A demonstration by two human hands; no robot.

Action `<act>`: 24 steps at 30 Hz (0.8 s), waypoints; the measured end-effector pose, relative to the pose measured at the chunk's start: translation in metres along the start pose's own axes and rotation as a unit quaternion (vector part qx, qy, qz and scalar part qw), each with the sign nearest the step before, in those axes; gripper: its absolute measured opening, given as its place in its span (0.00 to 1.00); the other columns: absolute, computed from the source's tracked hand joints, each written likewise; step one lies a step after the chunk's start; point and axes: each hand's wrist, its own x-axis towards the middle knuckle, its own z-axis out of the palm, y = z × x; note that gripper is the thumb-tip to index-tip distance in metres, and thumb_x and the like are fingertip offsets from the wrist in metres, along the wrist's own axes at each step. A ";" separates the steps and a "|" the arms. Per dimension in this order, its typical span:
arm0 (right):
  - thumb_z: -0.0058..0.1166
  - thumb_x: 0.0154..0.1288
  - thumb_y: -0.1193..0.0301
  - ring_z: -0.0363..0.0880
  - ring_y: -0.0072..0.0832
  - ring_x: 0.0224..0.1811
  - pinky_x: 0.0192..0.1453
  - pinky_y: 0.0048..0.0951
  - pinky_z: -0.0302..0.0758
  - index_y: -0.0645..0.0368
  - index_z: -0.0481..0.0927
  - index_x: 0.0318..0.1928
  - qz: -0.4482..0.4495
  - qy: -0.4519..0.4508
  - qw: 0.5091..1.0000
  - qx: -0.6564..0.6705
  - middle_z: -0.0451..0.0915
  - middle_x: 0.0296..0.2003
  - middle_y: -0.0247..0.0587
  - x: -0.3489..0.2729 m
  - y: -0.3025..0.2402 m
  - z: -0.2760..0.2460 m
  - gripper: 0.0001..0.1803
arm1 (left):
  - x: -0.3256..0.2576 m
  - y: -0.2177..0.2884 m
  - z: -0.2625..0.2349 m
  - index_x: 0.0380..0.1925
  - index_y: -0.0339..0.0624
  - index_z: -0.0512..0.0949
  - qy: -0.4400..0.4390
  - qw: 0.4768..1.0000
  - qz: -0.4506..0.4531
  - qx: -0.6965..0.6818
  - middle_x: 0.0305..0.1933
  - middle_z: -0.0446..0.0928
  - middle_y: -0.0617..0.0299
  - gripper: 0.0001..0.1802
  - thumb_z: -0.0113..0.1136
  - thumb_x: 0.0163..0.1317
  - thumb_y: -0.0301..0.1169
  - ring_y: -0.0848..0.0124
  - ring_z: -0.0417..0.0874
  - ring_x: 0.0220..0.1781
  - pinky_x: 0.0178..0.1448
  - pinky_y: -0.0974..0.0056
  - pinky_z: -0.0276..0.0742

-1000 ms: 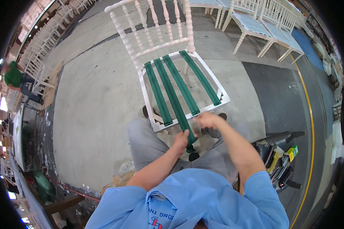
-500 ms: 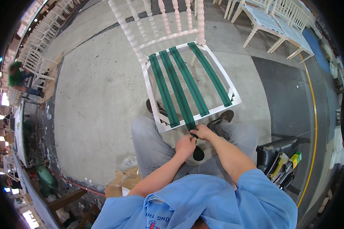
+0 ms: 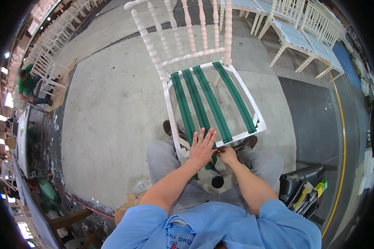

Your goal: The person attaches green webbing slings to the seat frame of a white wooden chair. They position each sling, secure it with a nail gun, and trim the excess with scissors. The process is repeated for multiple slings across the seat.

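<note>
A white wooden chair frame point(image 3: 173, 120) with a turned-spindle back stands before my knees. Several green webbing straps point(image 3: 216, 108) run from back to front across its open seat. My left hand point(image 3: 201, 148) lies open, fingers spread, on the second strap from the left at the front rail point(image 3: 238, 136). Beside it my right hand point(image 3: 227, 156) is closed by the rail's underside, at the loose green webbing point(image 3: 213, 161) below the rail; its fingertips are partly hidden. A round black object point(image 3: 217, 181) is between my thighs.
To my right, a black padded seat point(image 3: 305, 176) holds tools and a yellow-green box point(image 3: 321, 187). White chairs point(image 3: 293, 35) with pale covered seats stand far right. A person in green point(image 3: 27, 86) sits far left near more chairs. Cardboard point(image 3: 126, 203) lies by my left leg.
My left hand has let go of the webbing end and moved up flat onto the strap. My right hand has shifted toward the rail's underside. The chair sits lower in view.
</note>
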 end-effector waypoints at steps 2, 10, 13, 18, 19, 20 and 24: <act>0.53 0.80 0.48 0.87 0.39 0.49 0.57 0.51 0.82 0.53 0.83 0.59 0.165 -0.050 0.932 0.320 0.88 0.46 0.46 -0.001 0.015 -0.015 0.24 | 0.015 0.009 -0.006 0.85 0.48 0.54 0.020 0.999 0.027 -0.008 0.89 0.51 0.58 0.50 0.65 0.70 0.52 0.48 0.47 0.90 0.89 0.37 0.40; 0.31 0.81 0.31 0.74 0.43 0.74 0.76 0.55 0.70 0.50 0.71 0.75 0.185 -0.119 0.618 0.755 0.76 0.72 0.43 -0.005 -0.036 0.028 0.42 | 0.014 0.006 -0.005 0.85 0.50 0.55 0.012 1.000 0.023 -0.016 0.89 0.50 0.58 0.49 0.64 0.71 0.52 0.47 0.47 0.90 0.88 0.35 0.42; 0.37 0.79 0.33 0.68 0.43 0.80 0.79 0.56 0.65 0.47 0.69 0.77 0.141 -0.143 0.591 0.781 0.73 0.76 0.43 0.003 -0.045 0.027 0.41 | 0.015 0.006 -0.003 0.84 0.50 0.55 0.000 1.000 0.018 -0.015 0.90 0.50 0.58 0.48 0.64 0.71 0.52 0.47 0.47 0.90 0.88 0.35 0.41; 0.40 0.79 0.35 0.73 0.43 0.74 0.75 0.55 0.70 0.47 0.72 0.73 0.116 -0.092 0.487 0.861 0.76 0.72 0.43 0.056 -0.043 0.015 0.38 | 0.029 0.015 -0.008 0.84 0.48 0.55 0.010 0.999 0.038 -0.028 0.90 0.49 0.57 0.49 0.64 0.71 0.53 0.46 0.47 0.90 0.88 0.34 0.41; 0.41 0.79 0.35 0.73 0.43 0.73 0.74 0.55 0.70 0.47 0.73 0.73 0.118 -0.085 0.491 0.859 0.76 0.72 0.43 0.064 -0.046 0.017 0.38 | 0.027 0.014 -0.008 0.84 0.47 0.55 0.007 0.999 0.030 -0.032 0.90 0.48 0.57 0.49 0.64 0.71 0.53 0.46 0.47 0.90 0.88 0.34 0.41; 0.41 0.79 0.35 0.73 0.43 0.73 0.74 0.55 0.70 0.47 0.73 0.73 0.118 -0.078 0.493 0.858 0.76 0.72 0.43 0.072 -0.047 0.017 0.37 | 0.027 0.014 -0.010 0.83 0.45 0.58 0.014 0.998 0.028 -0.050 0.89 0.50 0.53 0.46 0.64 0.71 0.50 0.43 0.49 0.89 0.88 0.35 0.44; 0.41 0.78 0.36 0.74 0.43 0.71 0.72 0.55 0.71 0.47 0.74 0.72 0.123 -0.039 0.496 0.858 0.77 0.71 0.43 0.099 -0.030 0.008 0.37 | 0.010 0.040 -0.030 0.73 0.39 0.72 0.108 0.976 0.014 -0.189 0.76 0.71 0.43 0.33 0.64 0.71 0.39 0.40 0.68 0.79 0.80 0.38 0.63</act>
